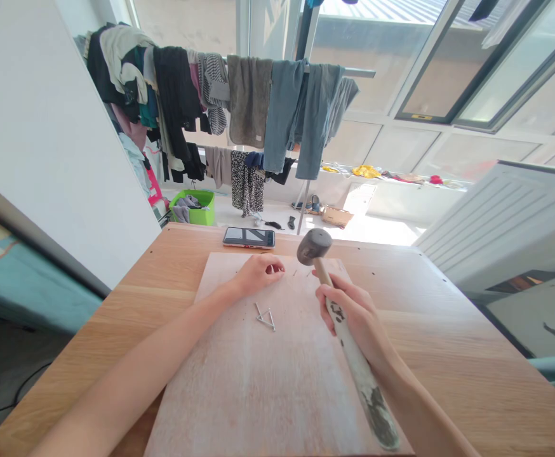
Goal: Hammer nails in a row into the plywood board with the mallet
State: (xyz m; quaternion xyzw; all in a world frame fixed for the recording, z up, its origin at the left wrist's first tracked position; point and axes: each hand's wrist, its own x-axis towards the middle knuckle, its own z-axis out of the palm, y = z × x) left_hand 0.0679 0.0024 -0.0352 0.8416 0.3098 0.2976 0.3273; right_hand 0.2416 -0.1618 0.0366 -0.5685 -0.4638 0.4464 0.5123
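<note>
My right hand (pixel 347 301) grips a mallet (pixel 354 343) by its worn, paint-chipped handle. The dark mallet head (pixel 314 246) is raised over the far right part of a pale wooden board (pixel 258 387). My left hand (pixel 260 274) rests at the board's far part, its thumb and fingers pinched together. What they hold, if anything, is too small to make out. Two thin nails (pixel 295 273) stand in the board just right of those fingertips. Several loose silver nails (pixel 265 317) lie in a small group nearer to me.
The board lies on a wooden table (pixel 449 343). A phone (pixel 249 237) lies beyond the board's far edge. Behind the table are a rack of hanging clothes (pixel 251 101), a green basket (pixel 204 208) and a cardboard box (pixel 337 216). A white panel (pixel 58 127) borders the left side.
</note>
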